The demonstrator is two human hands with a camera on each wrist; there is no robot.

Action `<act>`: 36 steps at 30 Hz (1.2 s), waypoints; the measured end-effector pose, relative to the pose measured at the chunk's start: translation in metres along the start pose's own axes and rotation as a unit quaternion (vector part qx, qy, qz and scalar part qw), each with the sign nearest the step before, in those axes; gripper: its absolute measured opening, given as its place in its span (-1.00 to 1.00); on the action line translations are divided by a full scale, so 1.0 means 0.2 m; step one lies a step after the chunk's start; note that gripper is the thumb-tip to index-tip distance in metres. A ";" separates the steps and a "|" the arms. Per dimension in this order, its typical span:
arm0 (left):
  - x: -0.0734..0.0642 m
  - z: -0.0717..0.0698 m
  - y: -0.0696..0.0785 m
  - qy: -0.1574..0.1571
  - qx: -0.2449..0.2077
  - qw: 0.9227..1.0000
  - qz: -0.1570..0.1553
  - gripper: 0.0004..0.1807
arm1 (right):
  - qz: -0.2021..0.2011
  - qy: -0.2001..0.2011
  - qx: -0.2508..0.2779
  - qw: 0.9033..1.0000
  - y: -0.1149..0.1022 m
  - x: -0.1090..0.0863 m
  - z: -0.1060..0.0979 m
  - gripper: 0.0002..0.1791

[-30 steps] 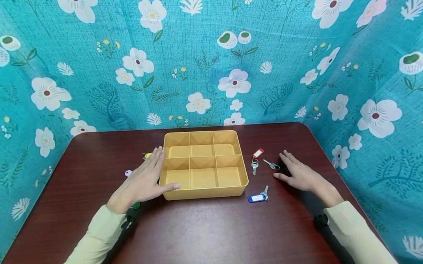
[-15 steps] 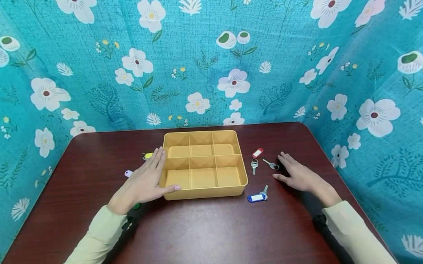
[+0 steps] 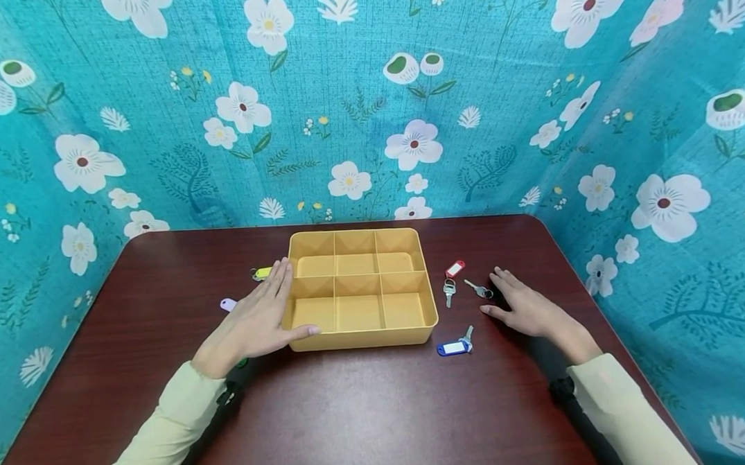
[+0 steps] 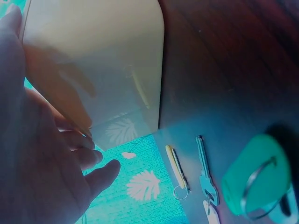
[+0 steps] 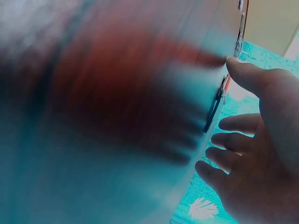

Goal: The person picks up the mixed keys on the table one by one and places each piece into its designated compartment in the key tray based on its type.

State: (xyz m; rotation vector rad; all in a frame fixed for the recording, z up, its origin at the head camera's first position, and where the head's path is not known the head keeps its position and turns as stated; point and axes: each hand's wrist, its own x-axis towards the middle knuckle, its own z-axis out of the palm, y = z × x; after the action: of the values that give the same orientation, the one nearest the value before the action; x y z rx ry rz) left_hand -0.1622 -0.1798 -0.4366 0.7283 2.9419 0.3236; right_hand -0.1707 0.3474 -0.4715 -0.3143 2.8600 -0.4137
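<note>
The work looks barely begun, judging by how things lie: no key rests in the divided yellow box (image 3: 361, 340), which stands upright at the centre of the frame on the dark table (image 3: 380, 412), and no key is held. All six tagged or ringed keys lie outside it, so any handling of them seems left to do. Right of the box are the red-tagged key (image 3: 449, 293), the dark-ended key (image 3: 478, 289) just beside it, and the blue-tagged key (image 3: 455, 348) lower in the frame. To the left lie the yellow-tagged key (image 3: 262, 273) and the lilac-tagged key (image 3: 227, 305), both partly covered; the green-tagged key (image 4: 252, 163) shows plainly only in the left wrist view, at lower right. The hands are well apart and grip nothing. The left hand (image 3: 252, 324) has its fingers straight along the box's left side, thumb out at the lower left corner; whether it presses the wall I cannot tell. The right hand (image 3: 528, 310) lies palm down at centre right with loose fingers, near the dark-ended key but apart from it; contact with the table is unclear. Against the frame half a second earlier, the whole view has shifted very slightly, while box, keys and both hands keep essentially the same places.
</note>
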 end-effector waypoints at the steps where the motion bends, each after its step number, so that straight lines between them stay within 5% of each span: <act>1: 0.00 0.00 0.00 0.002 0.001 1.000 0.001 0.41 | -0.001 0.001 0.000 1.000 0.00 0.00 0.00 0.01; 18: -0.01 0.01 -0.01 0.011 0.000 1.000 0.004 0.41 | -0.022 0.005 -0.025 0.999 0.00 0.01 0.00 -0.20; 36: -0.01 0.01 -0.01 0.007 -0.006 1.000 0.000 0.40 | -0.060 0.055 -0.058 0.995 -0.02 0.02 -0.02 -0.47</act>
State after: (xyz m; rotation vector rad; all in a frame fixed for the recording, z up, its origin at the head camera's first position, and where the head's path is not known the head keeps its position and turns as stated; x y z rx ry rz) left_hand -0.1613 -0.1807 -0.4396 0.7277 2.9499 0.3479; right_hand -0.1747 0.3442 -0.4668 -0.5013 2.9885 -0.2945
